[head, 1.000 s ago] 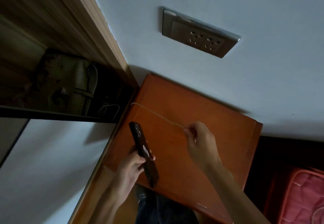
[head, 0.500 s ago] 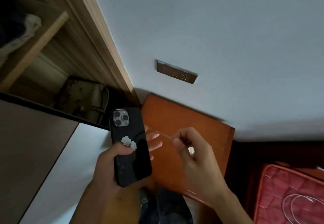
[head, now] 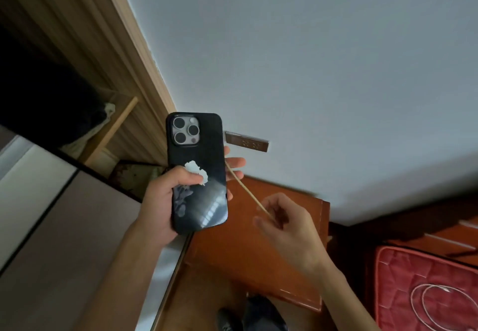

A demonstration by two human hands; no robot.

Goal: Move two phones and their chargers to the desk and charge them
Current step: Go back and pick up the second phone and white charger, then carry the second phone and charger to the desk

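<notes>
At the far left stands an open wooden wardrobe (head: 108, 77) with dark cloth heaped on a shelf. Next to it the left hand (head: 165, 201) grips one phone (head: 198, 172) upright, its black back and three camera lenses facing the viewer; the thumb lies across the case and the fingertips (head: 234, 162) show past its right edge. One thin pale cable (head: 245, 192) runs from behind those fingertips down to the right hand (head: 287, 229), whose thumb and forefinger pinch its lower end. Both hands hover above one reddish wooden nightstand (head: 258, 260). One wall socket (head: 247, 142) sits on the grey wall just right of the phone's top. At the lower right, one coiled white cable (head: 437, 307) lies on a red quilted surface (head: 403, 279).
</notes>
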